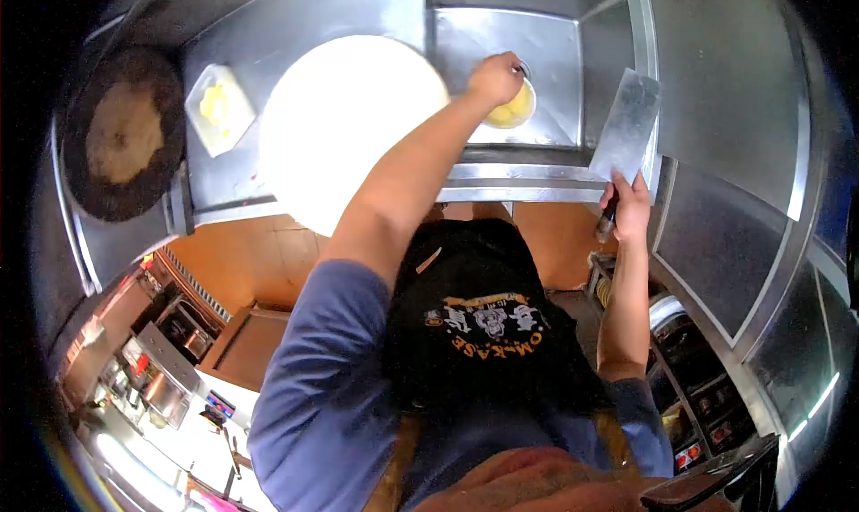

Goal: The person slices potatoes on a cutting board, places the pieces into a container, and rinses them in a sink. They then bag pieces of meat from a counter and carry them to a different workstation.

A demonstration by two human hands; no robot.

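Observation:
My left hand point(495, 78) reaches forward into a steel sink point(555, 42) and grips the rim of a small bowl point(516, 112) with yellow pieces in it. The bowl rests on the sink's bottom. My right hand point(629, 209) holds a cleaver point(626, 125) by its dark handle, with the broad blade pointing up over the sink's right edge. A round white cutting board point(344, 127) lies on the counter just left of the sink, under my left forearm.
A white square dish point(219, 107) with yellow food sits left of the board. A dark wok point(121, 136) stands at the far left. A steel counter point(725, 154) runs along the right. Shelves with containers lie below on both sides.

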